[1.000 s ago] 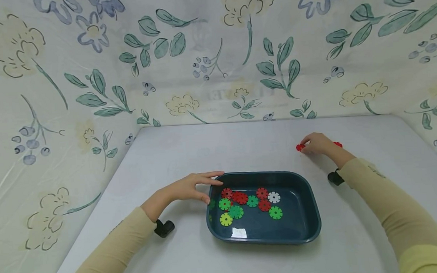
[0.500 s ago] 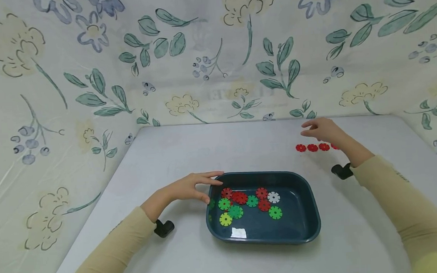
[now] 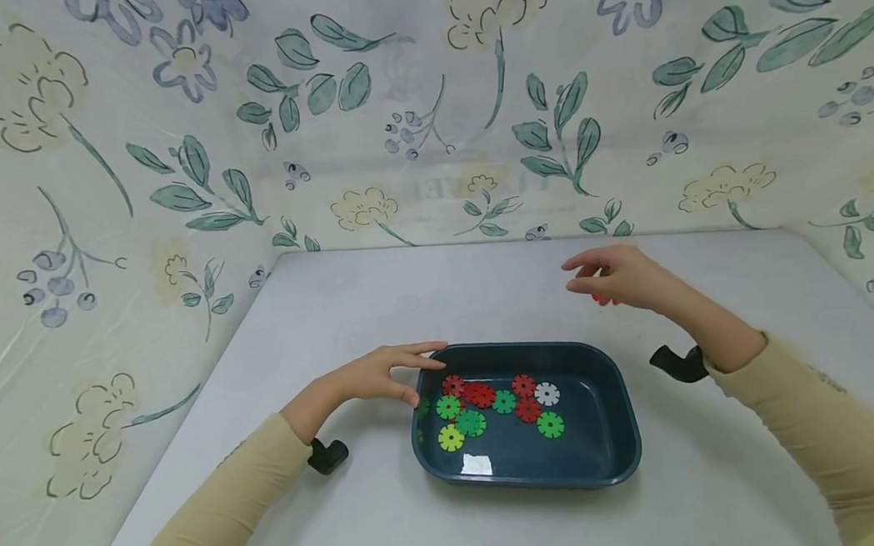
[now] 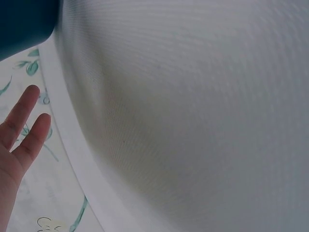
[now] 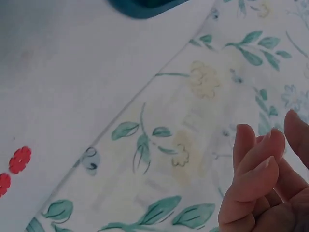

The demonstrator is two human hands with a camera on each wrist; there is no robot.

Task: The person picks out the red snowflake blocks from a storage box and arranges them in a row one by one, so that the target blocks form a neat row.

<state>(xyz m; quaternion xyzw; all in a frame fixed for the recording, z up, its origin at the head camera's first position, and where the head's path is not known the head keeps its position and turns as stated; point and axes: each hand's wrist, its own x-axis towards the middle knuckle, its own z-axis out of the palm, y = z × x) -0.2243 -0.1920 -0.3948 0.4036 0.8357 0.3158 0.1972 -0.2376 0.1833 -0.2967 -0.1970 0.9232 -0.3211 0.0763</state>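
My left hand (image 3: pixel 379 372) rests with spread fingers on the left rim of a dark blue tray (image 3: pixel 593 439). Inside lie notched, flower-shaped plastic discs: several red discs (image 3: pixel 528 409), several green discs (image 3: pixel 551 425), a yellow-green disc (image 3: pixel 450 437) and a white disc (image 3: pixel 547 394). Beyond the tray's far right corner, my right hand (image 3: pixel 621 277) hovers with loosely bent fingers and nothing between them. It covers most of a row of red discs on the table; one red disc (image 3: pixel 598 299) peeks out below its fingers. Part of that row, a red disc (image 5: pixel 20 160), shows in the right wrist view.
The white table (image 3: pixel 409 300) ends at a back edge against a floral cloth (image 3: pixel 410 82), which also hangs at the sides. A black wrist camera (image 3: pixel 679 364) sits at the right wrist, and another black camera (image 3: pixel 328 457) at the left.
My right hand has let go of the leftmost red disc, lifted away so the row showed, then swung left over it. The left hand and tray have stayed put.
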